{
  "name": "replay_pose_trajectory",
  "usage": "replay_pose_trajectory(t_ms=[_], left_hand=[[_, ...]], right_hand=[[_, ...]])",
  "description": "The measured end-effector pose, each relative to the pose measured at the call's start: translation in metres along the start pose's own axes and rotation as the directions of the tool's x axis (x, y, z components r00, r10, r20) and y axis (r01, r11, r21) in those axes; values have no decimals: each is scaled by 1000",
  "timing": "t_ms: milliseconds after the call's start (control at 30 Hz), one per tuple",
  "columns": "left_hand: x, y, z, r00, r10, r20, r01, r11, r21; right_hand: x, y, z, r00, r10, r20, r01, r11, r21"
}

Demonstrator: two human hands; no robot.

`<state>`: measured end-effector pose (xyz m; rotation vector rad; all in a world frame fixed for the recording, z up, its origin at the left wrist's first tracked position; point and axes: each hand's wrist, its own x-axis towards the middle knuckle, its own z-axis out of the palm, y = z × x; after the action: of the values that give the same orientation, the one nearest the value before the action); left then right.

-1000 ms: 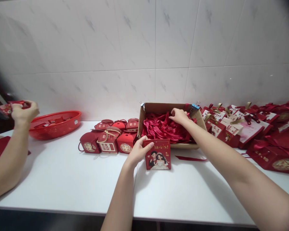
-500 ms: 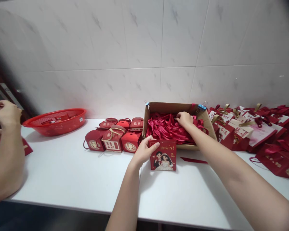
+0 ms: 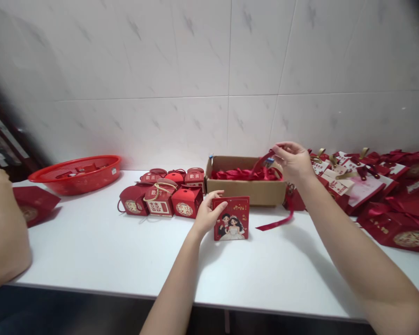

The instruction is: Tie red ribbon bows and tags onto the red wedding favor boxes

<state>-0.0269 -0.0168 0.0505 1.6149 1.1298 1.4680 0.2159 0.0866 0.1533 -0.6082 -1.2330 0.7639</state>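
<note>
The left hand [image 3: 206,215] is clasping the left edge of a square red card gift box printed with a cartoon bride and groom [image 3: 231,224], which is standing on the white table [image 3: 108,260] just in front of an open brown cardboard box [image 3: 246,191]. The right hand [image 3: 293,160] is pinching a dark red satin ribbon [image 3: 261,162] between closed fingertips, holding it above that carton's right end.

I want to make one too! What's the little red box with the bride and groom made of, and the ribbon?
The little box looks like thin printed card, smooth: flat faces, sharp folded edges. The ribbon seems satin cloth: glossy, limp, drooping.
</note>
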Motion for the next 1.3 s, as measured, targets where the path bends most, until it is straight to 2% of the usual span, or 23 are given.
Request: replay_pose_trajectory(t_ms=[67,133,200,267,333,433,567,733,900,1000,1133,1300], left_hand=[[0,-4,8,999,30,-36,-30,1000,3],[3,-7,19,994,54,-90,-53,999,14],[8,-9,29,990,63,-130,-59,998,34],[14,-10,38,989,78,-122,-70,996,62],[19,-10,43,990,105,-98,-95,991,96],[23,-12,47,989,115,-96,-105,990,95],[20,-19,47,989,90,-119,-82,994,68],[14,-20,46,988,82,-134,-73,994,77],[10,-16,46,986,101,-131,-92,993,73],[6,-12,46,986,118,-116,-108,990,89],[0,-7,48,988,129,-85,-119,986,117],[-7,-1,48,967,253,-33,-237,940,247]], right_hand=[[-24,-5,-11,992,96,84,-110,978,178],[-48,-2,-19,969,176,171,-216,945,248],[-70,8,-22,937,265,227,-317,918,237],[-87,22,-20,901,356,248,-404,896,182],[-99,34,-14,874,396,280,-442,888,123],[-113,44,-5,860,411,304,-441,897,33],[-126,45,0,851,426,305,-433,900,-50],[-134,41,2,895,309,323,-329,944,9],[-139,41,4,906,245,345,-283,957,64],[-144,38,7,917,233,324,-269,961,69],[-148,33,10,922,270,277,-316,939,139],[-151,33,9,910,252,329,-303,946,114]])
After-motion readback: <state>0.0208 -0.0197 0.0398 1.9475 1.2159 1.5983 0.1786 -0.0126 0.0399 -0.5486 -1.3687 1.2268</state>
